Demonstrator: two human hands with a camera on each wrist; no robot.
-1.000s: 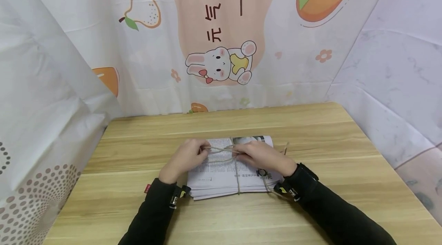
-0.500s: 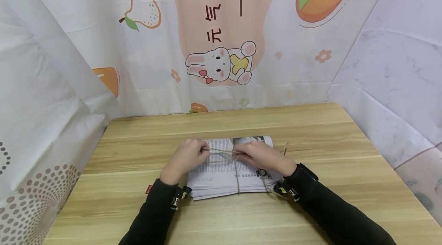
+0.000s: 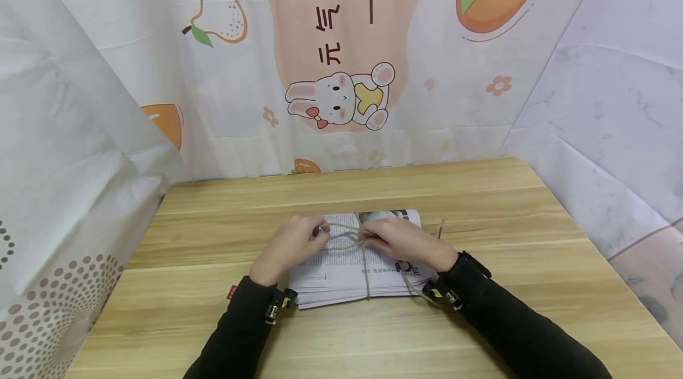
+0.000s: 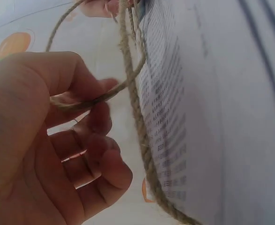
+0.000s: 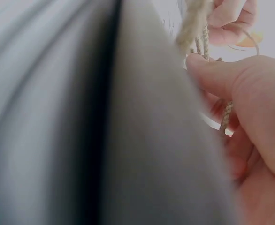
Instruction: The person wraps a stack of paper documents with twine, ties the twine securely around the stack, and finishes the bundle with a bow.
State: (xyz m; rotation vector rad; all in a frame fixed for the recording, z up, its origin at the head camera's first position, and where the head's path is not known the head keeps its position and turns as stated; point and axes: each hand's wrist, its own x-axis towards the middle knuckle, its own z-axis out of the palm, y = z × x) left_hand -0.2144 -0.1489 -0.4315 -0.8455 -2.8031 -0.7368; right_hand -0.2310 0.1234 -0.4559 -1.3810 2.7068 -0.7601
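A stack of folded newspapers [image 3: 331,275] lies on the table, with twine [image 3: 366,272] running over it from back to front. Above the stack's left part my left hand [image 3: 290,245] pinches a length of twine [image 4: 104,97] between thumb and forefinger, its other fingers curled. My right hand [image 3: 408,242] rests over the right part and grips twine [image 5: 226,117] by the crossing near the middle. Loops of twine stretch between the two hands. In the right wrist view the blurred paper edges [image 5: 165,140] hide part of the work.
The wooden table [image 3: 213,207] extends around the stack. A loose twine end [image 3: 440,229] sticks up beyond my right hand, and another strand [image 3: 413,289] hangs over the front right edge. A printed curtain [image 3: 224,100] stands behind the table. A small red tag [image 3: 232,292] shows beside my left sleeve.
My left hand has shifted slightly to the right, and the twine between the hands has spread into a wider loop. The right hand has stayed in place.
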